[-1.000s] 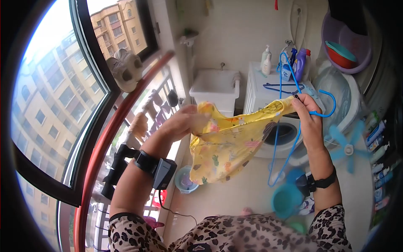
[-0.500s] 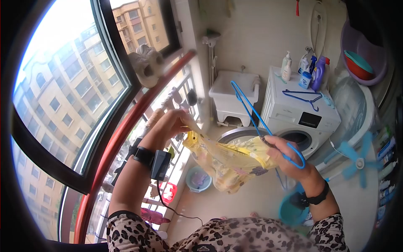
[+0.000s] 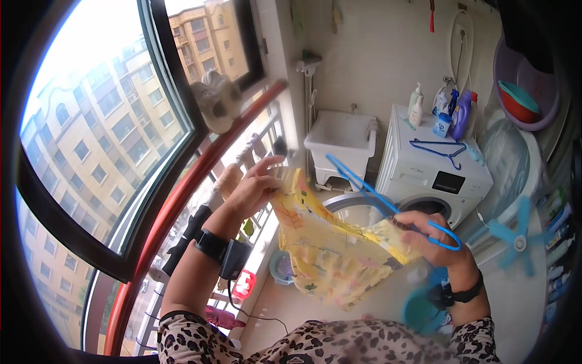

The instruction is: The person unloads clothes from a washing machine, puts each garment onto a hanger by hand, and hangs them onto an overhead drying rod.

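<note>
A thin yellow garment (image 3: 333, 258) with a leaf-like print hangs stretched between my two hands. My left hand (image 3: 253, 189) pinches its upper left corner, close to the railing. The fingers of my right hand (image 3: 433, 238) are closed around a blue clothes hanger (image 3: 364, 187) and also grip the garment's right edge. The hanger's long side points up and left, and its hook curls out to the right of my hand. Part of the hanger is hidden behind my fingers. I cannot tell what cut of garment it is.
An open window (image 3: 115, 242) and a red handrail (image 3: 159, 236) run along the left. Ahead stand a white sink (image 3: 339, 145) and a washing machine (image 3: 424, 161) with bottles and a dark blue hanger (image 3: 438, 147) on top. A teal basin (image 3: 419, 308) and a blue fan (image 3: 520, 233) are at right.
The garment has been spread and hangs lower, opened out more between my hands. The hanger has tilted flatter, its far end dropping. My right hand has moved slightly down and right.
</note>
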A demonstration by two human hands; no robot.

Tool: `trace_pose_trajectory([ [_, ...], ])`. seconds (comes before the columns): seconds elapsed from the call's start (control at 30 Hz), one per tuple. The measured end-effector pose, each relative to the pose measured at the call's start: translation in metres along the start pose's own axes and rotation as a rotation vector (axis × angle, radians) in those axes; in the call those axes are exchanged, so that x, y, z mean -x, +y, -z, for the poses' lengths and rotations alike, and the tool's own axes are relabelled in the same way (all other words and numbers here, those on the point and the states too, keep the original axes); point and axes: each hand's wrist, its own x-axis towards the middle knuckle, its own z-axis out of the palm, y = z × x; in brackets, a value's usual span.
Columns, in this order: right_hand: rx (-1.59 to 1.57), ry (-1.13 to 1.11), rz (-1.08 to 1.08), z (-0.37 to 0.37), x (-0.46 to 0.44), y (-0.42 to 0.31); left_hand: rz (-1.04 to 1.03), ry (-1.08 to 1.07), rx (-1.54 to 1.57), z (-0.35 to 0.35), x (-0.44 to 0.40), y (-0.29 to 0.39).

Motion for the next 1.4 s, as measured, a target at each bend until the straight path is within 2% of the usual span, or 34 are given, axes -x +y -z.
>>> trace_pose_trajectory([
  [0.03, -0.052, -0.073, -0.027, 0.002, 0.001, 0.001, -0.005, 0.005, 0.015, -0.002, 0.0, 0.003],
  [0.13, -0.417, -0.103, -0.245, -0.008, -0.004, 0.003, -0.022, -0.048, 0.047, -0.012, -0.002, 0.014],
  [0.17, -0.441, -0.121, -0.301, -0.008, -0.003, 0.01, -0.029, -0.076, 0.056, -0.017, -0.002, 0.018],
  [0.27, -0.306, -0.163, -0.22, -0.01, -0.012, 0.014, 0.074, -0.254, -0.058, -0.041, 0.003, 0.034],
  [0.4, -0.359, -0.121, -0.223, -0.017, -0.02, 0.015, 0.063, -0.341, -0.76, -0.059, 0.001, 0.045],
  [0.43, -0.395, -0.094, -0.216, -0.018, -0.021, 0.016, -0.046, -0.422, -0.785, -0.061, 0.0, 0.045],
  [0.53, -0.413, -0.078, -0.207, -0.013, -0.025, 0.012, -0.273, -0.496, -1.329, -0.073, 0.011, 0.049],
  [0.57, -0.407, -0.053, -0.219, -0.011, -0.025, 0.013, -0.375, -0.437, -1.359, -0.071, 0.013, 0.039],
  [0.67, -0.465, -0.075, -0.187, -0.011, -0.032, 0.009, -0.372, -0.328, -1.275, -0.087, 0.02, 0.037],
  [0.7, -0.351, -0.102, -0.116, -0.01, -0.035, 0.006, -0.18, -0.396, -1.172, -0.095, 0.021, 0.045],
  [0.8, -0.23, -0.15, -0.039, -0.011, -0.038, 0.002, -0.311, -0.436, -1.268, -0.09, 0.015, 0.043],
  [0.93, -0.503, 0.016, 0.11, -0.014, -0.038, 0.014, -0.37, -0.271, -1.019, -0.074, 0.021, 0.036],
  [1.03, -0.527, 0.078, 0.025, -0.009, -0.038, 0.017, -0.405, -0.189, -1.023, -0.078, 0.022, 0.034],
  [1.1, -0.581, 0.103, -0.088, -0.007, -0.04, 0.009, -0.291, -0.138, -1.012, -0.08, 0.023, 0.033],
  [1.13, -0.545, 0.12, -0.082, -0.008, -0.04, 0.012, -0.229, -0.112, -1.007, -0.081, 0.024, 0.034],
  [1.2, -0.483, 0.153, -0.067, -0.011, -0.041, 0.024, -0.243, -0.103, -1.019, -0.078, 0.024, 0.034],
  [1.23, -0.217, 0.154, -0.08, -0.007, -0.041, 0.021, -0.234, -0.089, -1.029, -0.077, 0.025, 0.036],
  [1.33, 0.104, 0.32, 0.096, -0.018, -0.044, 0.013, -0.258, -0.032, -1.011, -0.086, 0.031, 0.046],
  [1.4, -0.015, 0.482, 0.07, -0.021, -0.047, 0.006, -0.251, -0.014, -1.037, -0.088, 0.036, 0.051],
])
